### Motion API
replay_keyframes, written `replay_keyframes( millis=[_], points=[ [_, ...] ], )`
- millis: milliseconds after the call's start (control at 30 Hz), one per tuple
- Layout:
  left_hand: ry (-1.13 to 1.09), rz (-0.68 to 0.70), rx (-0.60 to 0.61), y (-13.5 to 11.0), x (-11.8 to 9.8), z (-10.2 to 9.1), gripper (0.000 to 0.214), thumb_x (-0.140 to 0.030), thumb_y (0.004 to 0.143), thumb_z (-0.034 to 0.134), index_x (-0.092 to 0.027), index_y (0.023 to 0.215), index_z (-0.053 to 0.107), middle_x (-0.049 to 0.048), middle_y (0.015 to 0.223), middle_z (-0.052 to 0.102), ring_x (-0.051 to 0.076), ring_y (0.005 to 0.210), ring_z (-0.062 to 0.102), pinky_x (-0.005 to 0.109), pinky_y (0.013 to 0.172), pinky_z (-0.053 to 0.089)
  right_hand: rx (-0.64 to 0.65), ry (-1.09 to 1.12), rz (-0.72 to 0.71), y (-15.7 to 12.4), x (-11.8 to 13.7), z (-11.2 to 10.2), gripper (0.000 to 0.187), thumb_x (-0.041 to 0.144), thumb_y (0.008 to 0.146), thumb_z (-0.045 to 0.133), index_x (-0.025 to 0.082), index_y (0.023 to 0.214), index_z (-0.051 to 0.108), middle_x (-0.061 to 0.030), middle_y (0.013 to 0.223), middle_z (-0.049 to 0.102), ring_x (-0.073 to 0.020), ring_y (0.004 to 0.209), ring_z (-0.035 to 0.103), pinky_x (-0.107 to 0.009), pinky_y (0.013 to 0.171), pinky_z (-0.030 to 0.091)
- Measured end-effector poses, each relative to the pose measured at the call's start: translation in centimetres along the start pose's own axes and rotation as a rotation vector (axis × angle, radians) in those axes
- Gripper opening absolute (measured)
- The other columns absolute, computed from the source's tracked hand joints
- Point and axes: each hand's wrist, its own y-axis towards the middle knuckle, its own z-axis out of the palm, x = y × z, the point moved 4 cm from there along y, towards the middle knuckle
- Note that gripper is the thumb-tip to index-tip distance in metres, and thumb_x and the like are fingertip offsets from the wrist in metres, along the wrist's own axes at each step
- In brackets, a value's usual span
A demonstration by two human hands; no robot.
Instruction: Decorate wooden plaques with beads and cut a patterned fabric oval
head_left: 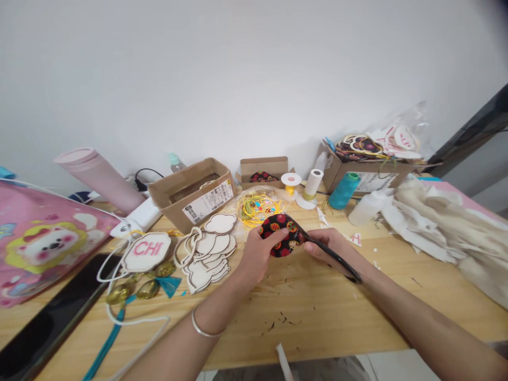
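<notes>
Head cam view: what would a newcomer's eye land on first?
The centre draws the eye: the left hand grips a black patterned fabric piece while the right hand holds black-handled scissors against it. At the far left lies a pink bag with a cartoon bear, and nearer the hands a wooden tag lettered CHI in pink sits beside a stack of wooden cut-outs. At the back right stands a teal thread cone.

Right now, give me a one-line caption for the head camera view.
Left hand holds black patterned fabric while right hand grips black scissors against it, beside stacked wooden cutouts.
</notes>
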Motion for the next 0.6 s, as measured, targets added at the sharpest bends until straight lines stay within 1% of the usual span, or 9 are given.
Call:
replay_keyframes(
  millis=[100,267,333,433,500,600],
  points=[
    [0.006,-0.004,0.012,0.1,0.0,0.0,0.020,-0.022,0.057,0.082,-0.012,0.071,0.071,0.0034,0.065,0.072,0.013,0.057,0.065,0.021,0.055,0.051,-0.009,-0.009,-0.009,0.1,-0.2,0.0,0.067,0.081,0.057,0.053,0.014,0.064,0.054,0.0067,0.052,0.026,-0.0062,0.048,0.021,-0.024,0.044,0.012],
    [-0.034,-0.025,0.045,0.3,-0.3,-0.1,0.019,-0.019,0.058,0.082,-0.011,0.071,0.070,0.0026,0.066,0.071,0.012,0.058,0.064,0.020,0.056,0.050,-0.007,-0.006,-0.012,0.0,-0.5,0.0,0.066,0.080,0.057,0.054,0.014,0.064,0.055,0.0063,0.052,0.027,-0.0063,0.048,0.022,-0.024,0.045,0.013],
    [-0.086,-0.050,0.057,0.4,-0.2,-0.2,0.021,-0.020,0.060,0.081,-0.011,0.075,0.071,0.0030,0.069,0.072,0.012,0.060,0.064,0.019,0.056,0.051,-0.027,0.010,-0.012,0.0,-0.3,0.1,0.066,0.080,0.057,0.054,0.014,0.065,0.055,0.0063,0.051,0.029,-0.0063,0.047,0.023,-0.023,0.044,0.014],
    [-0.246,-0.128,0.098,0.4,0.4,-0.2,0.025,-0.024,0.066,0.077,-0.011,0.086,0.070,0.0059,0.082,0.073,0.014,0.071,0.066,0.022,0.064,0.054,-0.074,0.063,-0.017,0.0,-0.1,0.3,0.066,0.079,0.057,0.055,0.014,0.067,0.057,0.0069,0.049,0.030,-0.0063,0.045,0.024,-0.022,0.042,0.016],
    [-0.343,-0.168,0.112,0.1,1.0,0.1,0.025,-0.024,0.070,0.074,-0.012,0.091,0.069,0.0069,0.087,0.072,0.015,0.076,0.067,0.025,0.069,0.055,-0.113,0.104,-0.036,0.0,0.0,0.5,0.064,0.078,0.058,0.057,0.014,0.067,0.058,0.0057,0.049,0.035,-0.0072,0.046,0.028,-0.022,0.042,0.021],
    [-0.384,-0.166,0.088,-0.4,1.4,0.7,0.022,-0.017,0.069,0.074,-0.012,0.090,0.068,0.0066,0.085,0.071,0.015,0.075,0.066,0.027,0.069,0.056,-0.168,0.135,-0.077,0.2,-0.3,0.6,0.059,0.073,0.058,0.062,0.015,0.066,0.059,0.0011,0.056,0.047,-0.0106,0.053,0.038,-0.023,0.047,0.031]
  ],
)
